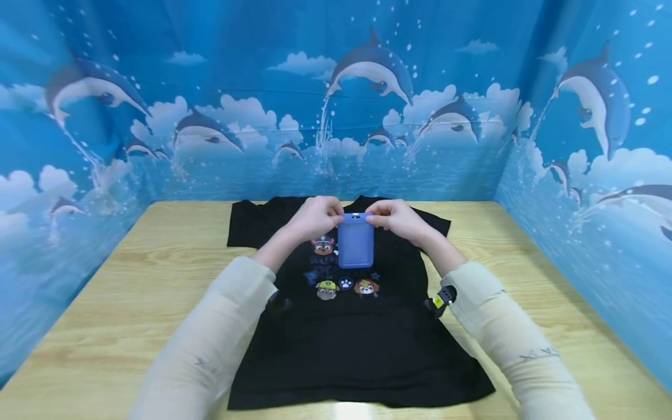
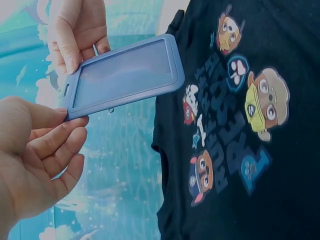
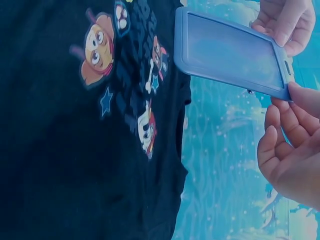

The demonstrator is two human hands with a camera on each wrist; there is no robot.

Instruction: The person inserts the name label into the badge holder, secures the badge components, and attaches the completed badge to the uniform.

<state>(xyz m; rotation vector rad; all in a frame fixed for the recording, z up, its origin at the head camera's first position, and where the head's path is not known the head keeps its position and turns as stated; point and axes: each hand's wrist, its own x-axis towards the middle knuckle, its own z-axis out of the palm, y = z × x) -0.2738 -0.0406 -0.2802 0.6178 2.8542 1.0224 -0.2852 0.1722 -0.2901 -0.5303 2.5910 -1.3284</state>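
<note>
A blue badge holder (image 1: 356,242) with a clear window and a slot at its top edge hangs upright above the black T-shirt (image 1: 346,344). My left hand (image 1: 317,219) pinches its top left corner between thumb and fingers. At the top right corner my right hand (image 1: 399,220) pinches it the same way. In the left wrist view the left hand (image 2: 40,155) grips one corner of the badge holder (image 2: 125,77). The right wrist view shows the right hand (image 3: 295,140) on the other corner. Cartoon dog faces are printed on the shirt's chest, partly behind the holder.
The T-shirt lies spread, front up, on a light wooden table (image 1: 147,297), sleeves toward the back. Blue curtains (image 1: 252,76) with dolphins and clouds enclose the table at the back and both sides. A small black device with a yellow mark (image 1: 441,300) sits at the right wrist.
</note>
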